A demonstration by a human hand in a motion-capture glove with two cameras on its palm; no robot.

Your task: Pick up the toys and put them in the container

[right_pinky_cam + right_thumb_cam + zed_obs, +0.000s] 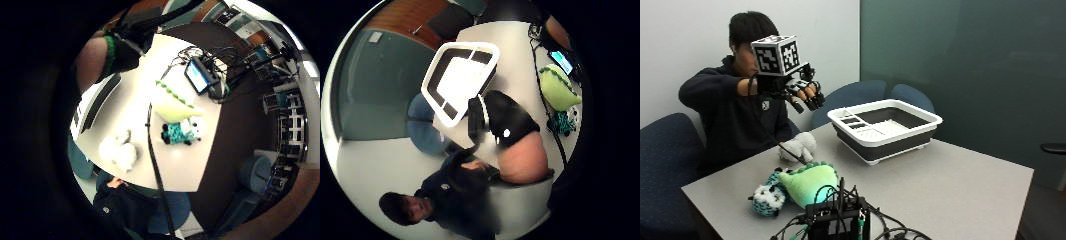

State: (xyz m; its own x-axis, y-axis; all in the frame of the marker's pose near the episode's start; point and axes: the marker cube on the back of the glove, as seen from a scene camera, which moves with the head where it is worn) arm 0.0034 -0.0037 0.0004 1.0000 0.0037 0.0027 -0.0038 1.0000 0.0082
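My gloved right hand (pixel 796 92) is raised well above the table, in front of the person's chest, with its fingers loosely curled and nothing in them. Three toys lie on the grey table (pixel 939 185): a white plush (pixel 798 146) near the person, a green dinosaur plush (pixel 812 182), and a teal spotted plush (pixel 770 196) pressed against it. The dark container with a white rim (pixel 885 129) stands to the right of the hand and is empty. From the palm I see the white plush (pixel 119 150), green plush (pixel 172 102), teal plush (pixel 180 132) and the container (pixel 460 80).
A black device with a bundle of cables (pixel 836 217) sits at the near table edge, just in front of the green plush. A cable hangs from the hand down to the table. Blue chairs (pixel 853 97) stand behind the container and at the left.
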